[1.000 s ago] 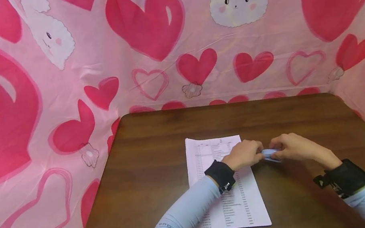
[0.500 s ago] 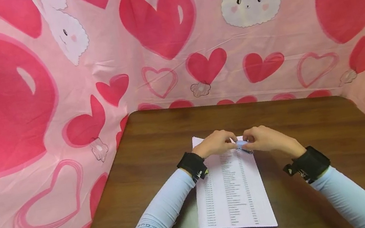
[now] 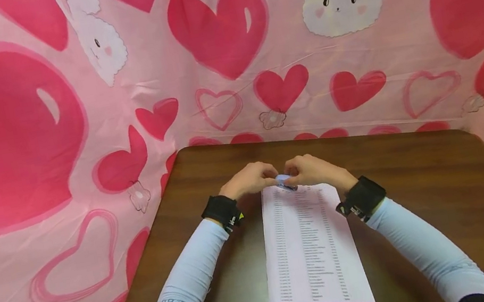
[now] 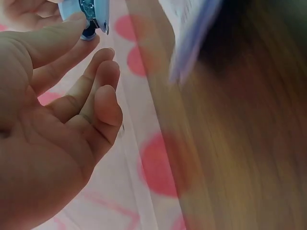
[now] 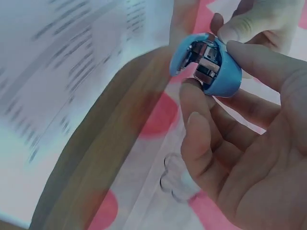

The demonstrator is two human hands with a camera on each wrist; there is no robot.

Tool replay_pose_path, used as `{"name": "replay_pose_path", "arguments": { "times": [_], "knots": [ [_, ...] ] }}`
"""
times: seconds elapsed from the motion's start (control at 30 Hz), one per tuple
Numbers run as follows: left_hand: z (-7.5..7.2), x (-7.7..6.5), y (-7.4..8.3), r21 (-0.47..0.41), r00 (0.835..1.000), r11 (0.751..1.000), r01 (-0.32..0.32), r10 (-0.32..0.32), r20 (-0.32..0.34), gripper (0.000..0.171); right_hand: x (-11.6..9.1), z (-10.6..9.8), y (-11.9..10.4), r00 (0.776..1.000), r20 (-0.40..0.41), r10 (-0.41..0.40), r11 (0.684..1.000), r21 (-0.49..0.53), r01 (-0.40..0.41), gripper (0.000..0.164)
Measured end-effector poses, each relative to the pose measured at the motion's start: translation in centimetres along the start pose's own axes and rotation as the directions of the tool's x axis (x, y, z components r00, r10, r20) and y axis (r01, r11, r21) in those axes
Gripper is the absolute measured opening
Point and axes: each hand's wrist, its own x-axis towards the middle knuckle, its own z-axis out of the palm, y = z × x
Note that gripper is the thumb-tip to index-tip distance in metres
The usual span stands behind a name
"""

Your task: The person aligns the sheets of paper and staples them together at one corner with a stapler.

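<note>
A small light-blue stapler (image 3: 283, 180) is held between both hands over the far edge of a printed paper stack (image 3: 313, 252). My left hand (image 3: 249, 178) pinches one end of it with thumb and forefinger; the left wrist view shows the other fingers loosely bent beneath. From the opposite side my right hand (image 3: 318, 168) grips the stapler's body between thumb and fingers. Metal workings show inside the stapler's blue shell (image 5: 230, 72) in the right wrist view. There the sheets (image 5: 72, 72) lie off to the left, apart from the stapler.
The stack lies on a brown wooden table (image 3: 406, 230) with rounded far corners. Pink cloth (image 3: 224, 105) with hearts and rabbits hangs behind the table and along both sides. Each wrist wears a black strap (image 3: 222, 211).
Both hands have carried the stapler leftward and away from me, from the stack's right side to its far edge. The head view has turned slightly. The paper now shows more fully.
</note>
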Motion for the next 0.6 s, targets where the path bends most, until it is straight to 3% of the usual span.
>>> {"name": "replay_pose_path", "arguments": {
  "times": [0.33, 0.6],
  "knots": [
    [-2.3, -4.0, -4.3, -0.023, 0.981, 0.988, 0.152, -0.153, -0.123, 0.024, 6.1, 2.4, -2.5, 0.999, 0.022, -0.045, 0.996, 0.083, 0.043, 0.016],
    [-2.4, -5.5, -6.5, -0.012, 0.964, 0.972, 0.235, -0.234, -0.128, 0.025, 9.1, 4.6, -4.0, 0.998, 0.045, -0.051, 0.998, 0.03, 0.05, 0.017]
  ]
}}
